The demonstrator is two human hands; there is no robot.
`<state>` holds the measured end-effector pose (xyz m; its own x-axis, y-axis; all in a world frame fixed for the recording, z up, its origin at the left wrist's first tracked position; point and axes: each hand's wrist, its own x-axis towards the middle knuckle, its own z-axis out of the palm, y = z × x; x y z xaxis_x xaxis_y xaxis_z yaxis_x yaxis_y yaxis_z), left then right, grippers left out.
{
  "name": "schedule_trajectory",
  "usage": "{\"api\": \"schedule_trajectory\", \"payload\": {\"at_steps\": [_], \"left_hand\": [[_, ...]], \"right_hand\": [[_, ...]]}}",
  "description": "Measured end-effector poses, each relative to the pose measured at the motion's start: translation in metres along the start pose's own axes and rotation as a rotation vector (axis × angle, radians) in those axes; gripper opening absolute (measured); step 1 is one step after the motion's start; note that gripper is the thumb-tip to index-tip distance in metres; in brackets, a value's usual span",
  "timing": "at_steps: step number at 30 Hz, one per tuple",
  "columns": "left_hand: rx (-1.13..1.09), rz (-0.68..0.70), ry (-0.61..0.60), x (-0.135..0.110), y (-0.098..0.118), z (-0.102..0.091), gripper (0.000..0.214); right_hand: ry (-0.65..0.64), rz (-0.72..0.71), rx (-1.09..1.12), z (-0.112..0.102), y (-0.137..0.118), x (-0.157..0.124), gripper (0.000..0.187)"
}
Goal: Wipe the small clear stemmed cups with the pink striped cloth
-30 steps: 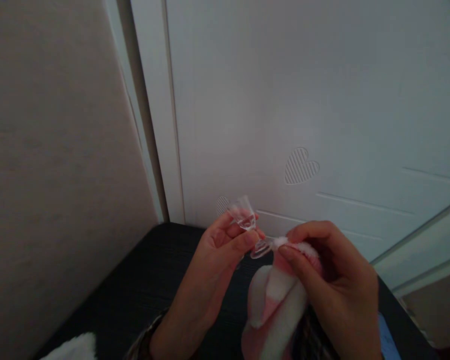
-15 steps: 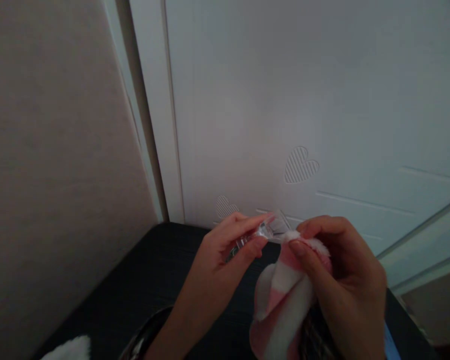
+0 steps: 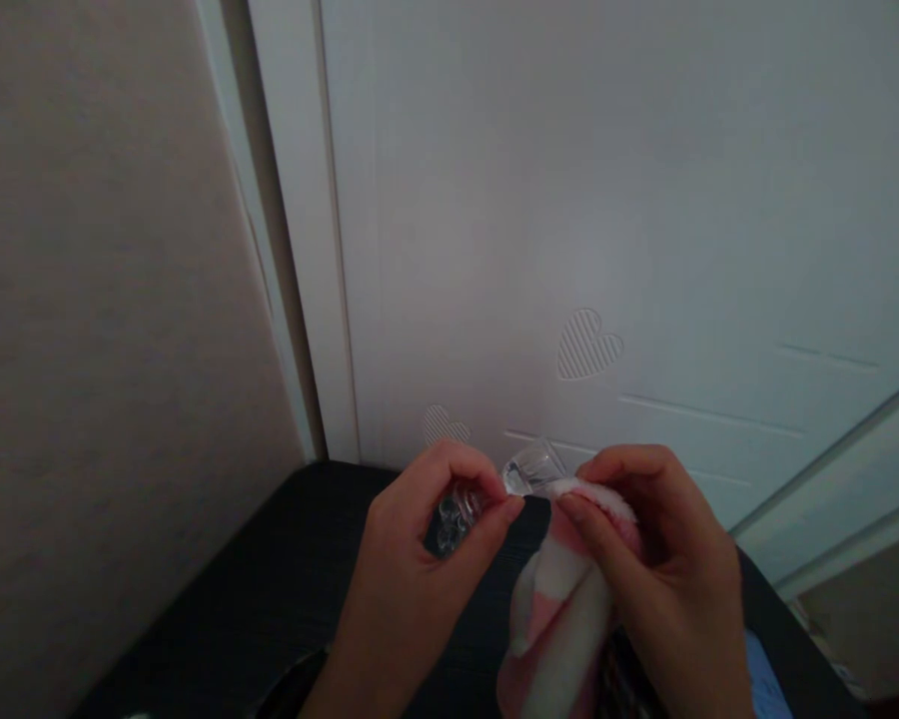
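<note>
A small clear stemmed glass (image 3: 520, 473) lies sideways between my two hands, over a black tabletop (image 3: 270, 589). My left hand (image 3: 427, 559) pinches the glass by its stem and foot, fingers closed around it. My right hand (image 3: 659, 559) is closed on a pink and white fluffy cloth (image 3: 561, 609) and presses a fold of it against the glass's bowl. The rest of the cloth hangs down below my right hand.
A white cabinet door (image 3: 606, 230) with heart-shaped cutouts (image 3: 585, 345) stands right behind the table. A beige padded panel (image 3: 105, 350) fills the left side. Something blue (image 3: 764, 679) shows at the lower right by my wrist.
The glass has turned in my left hand, from bowl up at the left to lying sideways with its bowl against the cloth. My fingers have closed round the stem.
</note>
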<state>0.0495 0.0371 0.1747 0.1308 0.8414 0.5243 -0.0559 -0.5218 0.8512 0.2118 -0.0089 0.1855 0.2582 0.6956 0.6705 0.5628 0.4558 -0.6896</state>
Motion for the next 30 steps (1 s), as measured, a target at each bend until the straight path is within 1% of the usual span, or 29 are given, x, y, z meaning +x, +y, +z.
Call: {"api": "schedule_trajectory", "payload": {"at_steps": [3,5,8,11,15,19,22,24,26,30], "left_hand": [[0.037,0.02,-0.014,0.001,0.001,0.0,0.013],[0.046,0.019,0.006,0.002,0.002,0.001,0.01],[0.006,0.008,0.06,0.003,0.002,0.001,0.014],[-0.055,-0.022,0.081,0.003,0.002,0.0,0.015],[-0.22,-0.089,0.103,0.003,0.0,-0.001,0.017],[-0.423,-0.175,0.109,0.006,0.0,-0.001,0.018],[-0.53,-0.213,0.114,0.009,0.002,-0.002,0.023],[-0.609,-0.23,0.126,0.011,0.002,-0.003,0.024],[-0.686,-0.245,0.123,0.012,0.001,-0.003,0.026],[-0.814,-0.29,0.078,0.013,-0.003,-0.005,0.032]], "right_hand": [[-0.055,0.006,-0.006,-0.001,0.0,0.003,0.014],[-0.102,0.006,-0.032,-0.003,-0.001,0.005,0.012],[-0.133,0.008,-0.047,-0.004,-0.004,0.006,0.01],[-0.157,0.016,-0.037,-0.004,-0.005,0.006,0.009],[-0.2,0.009,-0.013,-0.004,-0.007,0.005,0.011],[-0.279,-0.006,0.025,-0.004,-0.01,0.004,0.009],[-0.338,-0.03,0.04,-0.003,-0.01,0.004,0.014],[-0.328,-0.035,0.057,-0.003,-0.009,0.004,0.017],[-0.28,-0.029,0.061,-0.003,-0.007,0.004,0.018],[-0.197,-0.032,0.023,-0.006,-0.005,0.001,0.017]]}}
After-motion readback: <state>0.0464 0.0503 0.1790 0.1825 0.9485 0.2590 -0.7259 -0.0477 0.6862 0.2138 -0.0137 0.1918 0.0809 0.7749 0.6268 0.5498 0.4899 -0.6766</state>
